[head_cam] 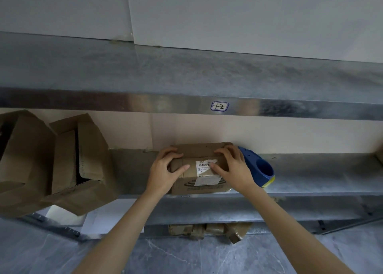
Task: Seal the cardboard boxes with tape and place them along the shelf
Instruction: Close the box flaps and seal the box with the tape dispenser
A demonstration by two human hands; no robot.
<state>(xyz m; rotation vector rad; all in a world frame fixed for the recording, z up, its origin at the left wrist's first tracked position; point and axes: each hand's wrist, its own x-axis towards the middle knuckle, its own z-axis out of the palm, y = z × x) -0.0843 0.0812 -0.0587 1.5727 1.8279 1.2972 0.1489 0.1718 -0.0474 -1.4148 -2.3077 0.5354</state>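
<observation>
The left hand [165,170] and right hand [230,167] are curled round the cardboard box [205,187] on the metal shelf [310,170]; flaps are best held flush before the adjacent tape dispenser [260,169] is taken.

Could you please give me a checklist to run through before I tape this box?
1. Flaps of the box folded shut: ok.
2. Grip by left hand and right hand: ok.
3. It rests on the shelf: ok.
4. The tape dispenser beside it, likely within reach: ok.
5. Top seam taped: cannot tell.
6. The open boxes at left sealed: not ok.
</observation>
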